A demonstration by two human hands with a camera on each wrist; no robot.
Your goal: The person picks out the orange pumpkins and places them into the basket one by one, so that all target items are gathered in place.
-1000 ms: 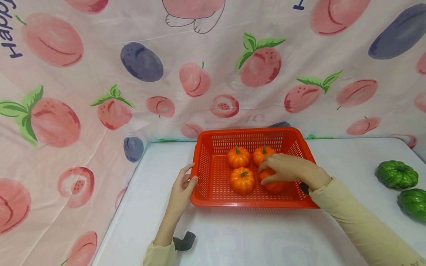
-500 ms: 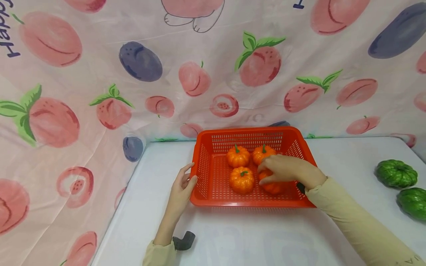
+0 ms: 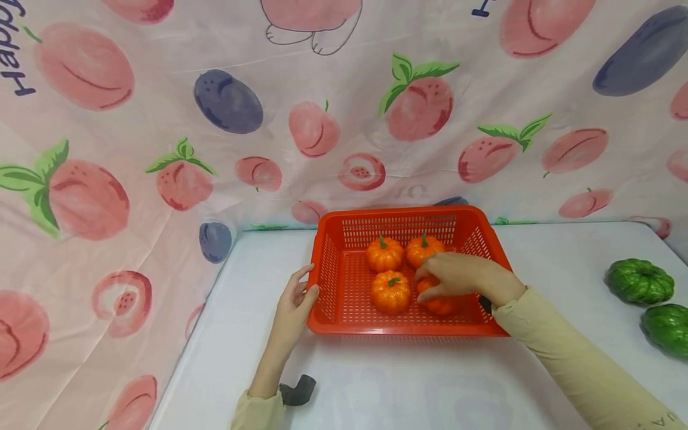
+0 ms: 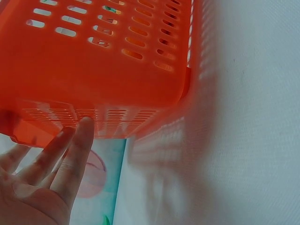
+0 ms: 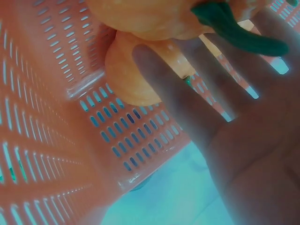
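A red plastic basket (image 3: 352, 327) with slotted walls holds several small orange pumpkins. My left hand (image 3: 294, 301) rests at its left side, thumb by the rim; in the left wrist view its straight fingers (image 4: 75, 157) touch the outer wall. Inside the basket, my right hand (image 3: 457, 276) grips the front right pumpkin (image 3: 441, 304) from above, covering much of it. Beside it sit the front left pumpkin (image 3: 390, 292), the back left pumpkin (image 3: 384, 255) and the back right pumpkin (image 3: 424, 251). A pumpkin's green stem (image 5: 239, 33) crosses the right fingers in the right wrist view.
Two green pumpkin-like vegetables, one farther back (image 3: 639, 280) and one nearer (image 3: 666, 329), lie on the white table (image 3: 376, 388) at right. A fruit-printed cloth (image 3: 333, 77) hangs behind and to the left. A black band piece (image 3: 298, 391) is at the left wrist.
My right hand has shifted slightly left with the front right pumpkin, and the back right pumpkin sits a touch farther left. My left hand stays at the basket's side.
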